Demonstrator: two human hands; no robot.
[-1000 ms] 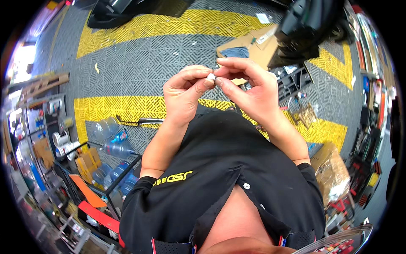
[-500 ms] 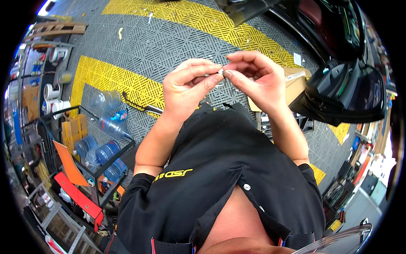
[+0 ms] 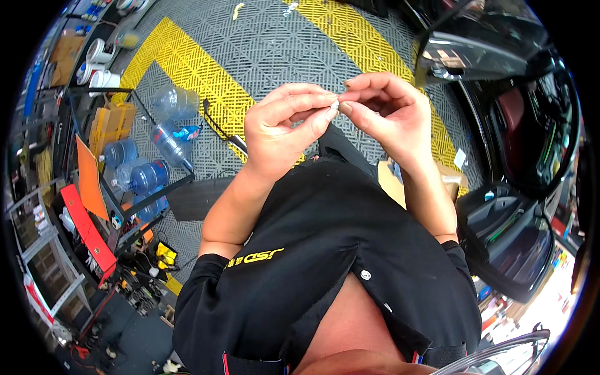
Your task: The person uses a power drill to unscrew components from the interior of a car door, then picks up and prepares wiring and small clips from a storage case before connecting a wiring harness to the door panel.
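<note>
Standing over a grey grid floor [image 3: 250, 56] marked with broad yellow bands, a person in a black shirt [image 3: 325, 225] brings two bare hands together in front of the body, with a black car [image 3: 531, 156] to the right and, to the left, clear blue water jugs [image 3: 150, 175] near a cardboard box [image 3: 112, 128], a red panel [image 3: 89, 228] and a smaller orange panel [image 3: 90, 181]. Both forearms angle inward, and the hands meet tip to tip well above the floor, with no surface beneath to catch a dropped piece; handling so slight a thing well probably calls for elbows kept close, wrists steady and one hand acting as the anchor while the other makes only small movements. The left hand [image 3: 278, 125] is closed to a fingertip pinch, thumb and forefinger nearly together on a small white piece [image 3: 335, 105], its other fingers curled alongside. The right hand [image 3: 394, 122] is more loosely curved, thumb and forefinger drawn close at the piece's right side; whether they grip it or merely touch it is too small to tell. Light, even pressure would likely serve best. The white piece itself sits at the left fingertips, in the narrow space between the two hands, its exact shape mostly hidden.
</note>
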